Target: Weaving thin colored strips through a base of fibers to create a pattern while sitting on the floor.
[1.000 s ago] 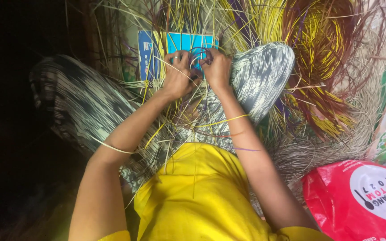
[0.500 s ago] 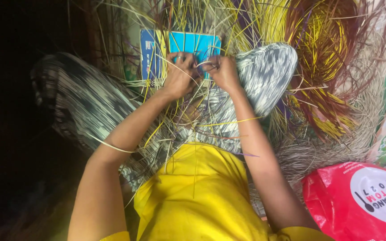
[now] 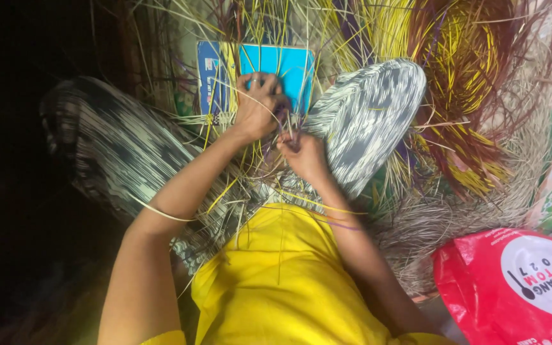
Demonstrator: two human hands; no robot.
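- Pinching thin yellow and purple straw strands [image 3: 275,131], the left hand [image 3: 257,105] is curling shut on them at the edge of the flat blue rectangular card [image 3: 276,67].
- The right hand [image 3: 301,153] is sitting just beside it, at about four o'clock from the left hand, and is closing narrowly on the same bunch where the strands are running down toward the lap.
- The strands are lying between the two hands, touching both; the blue card is lying at twelve o'clock from the left hand, partly under its fingers and under loose straw.
- The grey-and-white patterned fabric over the knee [image 3: 365,115] is rising at three o'clock of the hands, with the loose heap of yellow, red and pale straw [image 3: 455,76] spreading behind it at about two o'clock.
- Risk, as a judgement: the fine strands are looking slippery and tangled, so a strand could be slipping out of the pinch if the right hand is pulling too hard, or snapping under a sharp bend.
- Stray straws crossing the arms could be catching and dragging the wrong strand into the work.
- The red plastic bag [image 3: 512,287] is lying well apart at five o'clock.
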